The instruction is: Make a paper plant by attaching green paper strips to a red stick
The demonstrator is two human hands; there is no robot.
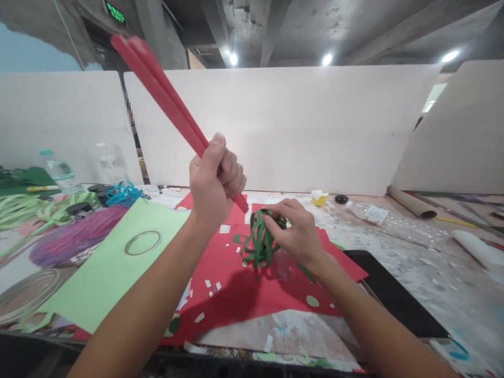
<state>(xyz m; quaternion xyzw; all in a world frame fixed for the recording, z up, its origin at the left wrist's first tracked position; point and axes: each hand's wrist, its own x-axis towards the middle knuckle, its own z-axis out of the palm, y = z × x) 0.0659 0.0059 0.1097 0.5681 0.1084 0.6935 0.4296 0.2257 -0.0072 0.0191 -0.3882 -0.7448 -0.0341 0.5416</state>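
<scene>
Red paper stick [169,102]: gripped in the person's left hand, raised slantwise before the white partition [295,126], long end up and to the left, short end poking out below the fist.
Far left of the table: a teal-capped water bottle [61,170], a tangle of pale green paper strips [21,212], a crumpled purple bundle [79,239] and curly blue strips [124,194].
Pale green sheet [106,273]: lying at an angle, with a thin ring [136,254] flat on it.
Left hand [216,176]: closed in a fist round the stick, thumb pressed along it.
Red paper [236,296]: spread beneath both hands, sprinkled with small white and green scraps.
Green paper-strip tassel [260,241]: over the red paper, strips drooping from the right fingertips; whether their ends touch down, I can't tell.
Right hand [295,228]: half curled, thumb and forefinger pinched on the tassel's top.
Behind it: a small yellow tub [318,199] and, just beside, a round black lid [342,199].
Far right: a black tablet [401,294], its near-left edge by the red paper; beyond, a clear plastic bottle [374,214] on its side, a cardboard tube [411,202] and a white roll [478,249].
</scene>
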